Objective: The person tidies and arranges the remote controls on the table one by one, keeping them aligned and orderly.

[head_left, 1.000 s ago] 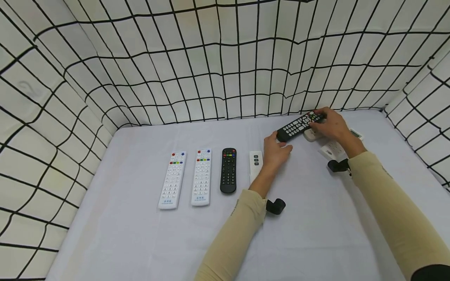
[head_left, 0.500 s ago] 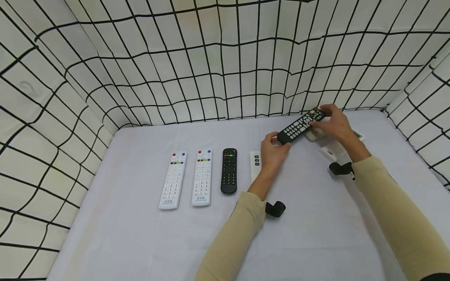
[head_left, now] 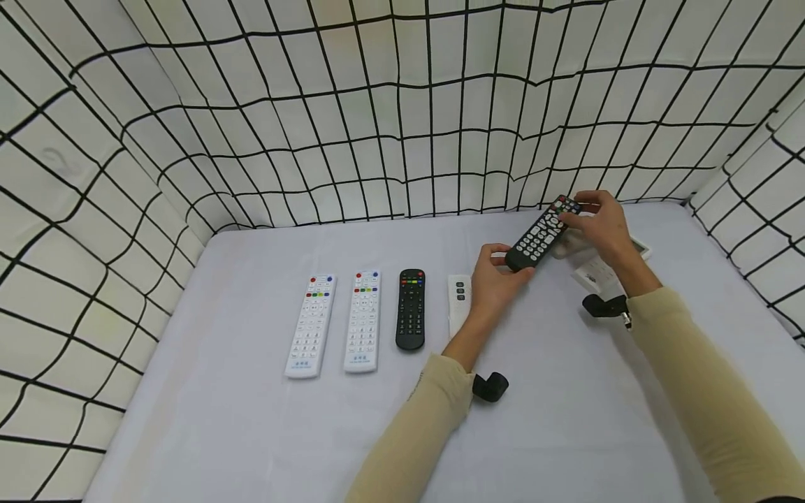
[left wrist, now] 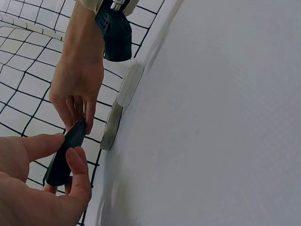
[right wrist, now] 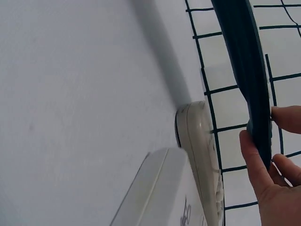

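A black remote control (head_left: 539,239) with white buttons slants across between both hands, raised over the white table. My left hand (head_left: 497,281) pinches its lower end between thumb and fingers. At the far end, my right hand (head_left: 602,222) grips the part with coloured buttons. The right wrist view shows the remote's dark edge (right wrist: 247,70) apart from the tabletop. Just below the right hand lie a beige remote (head_left: 568,244) and a white remote (head_left: 594,274), both partly hidden. A slim white remote (head_left: 459,293) lies partly behind my left wrist.
Left of the hands, a smaller black remote (head_left: 411,311) and two white remotes, the inner one (head_left: 362,321) and the outer one (head_left: 311,327), lie in a row on the white cloth (head_left: 214,419). Black grid netting (head_left: 415,150) over white sheets borders the back and sides.
The held black remote has turned to a steeper slant, its lower end moving right and toward the person with the left hand. The right hand has shifted slightly right.
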`<action>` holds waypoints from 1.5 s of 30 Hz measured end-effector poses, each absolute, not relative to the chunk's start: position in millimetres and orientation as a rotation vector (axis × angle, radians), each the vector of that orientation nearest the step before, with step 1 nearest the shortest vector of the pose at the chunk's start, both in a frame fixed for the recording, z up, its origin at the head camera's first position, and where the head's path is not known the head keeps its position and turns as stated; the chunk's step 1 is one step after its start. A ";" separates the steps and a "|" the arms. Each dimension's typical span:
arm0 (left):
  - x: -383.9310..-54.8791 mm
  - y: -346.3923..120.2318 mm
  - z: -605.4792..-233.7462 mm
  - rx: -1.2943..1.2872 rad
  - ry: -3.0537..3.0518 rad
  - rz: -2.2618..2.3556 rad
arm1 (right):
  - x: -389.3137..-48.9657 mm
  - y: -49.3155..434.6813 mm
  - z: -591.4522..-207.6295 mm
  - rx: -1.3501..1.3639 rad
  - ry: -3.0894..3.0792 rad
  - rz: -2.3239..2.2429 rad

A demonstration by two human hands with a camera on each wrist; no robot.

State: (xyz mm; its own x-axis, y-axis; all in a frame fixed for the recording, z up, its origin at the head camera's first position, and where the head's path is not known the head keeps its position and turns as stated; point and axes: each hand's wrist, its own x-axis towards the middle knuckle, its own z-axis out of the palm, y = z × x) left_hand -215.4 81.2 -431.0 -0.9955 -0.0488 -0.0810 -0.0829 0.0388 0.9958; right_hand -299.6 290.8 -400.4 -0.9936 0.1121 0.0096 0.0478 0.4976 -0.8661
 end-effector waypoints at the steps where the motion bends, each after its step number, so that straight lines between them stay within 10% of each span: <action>1: -213.2 81.5 -430.8 -0.122 2.258 2.131 | -298.4 290.5 -401.9 -0.162 -2.645 1.555; 45: -168.8 72.3 -424.1 0.293 2.525 1.764 | -276.2 261.5 -398.6 0.042 -2.616 1.813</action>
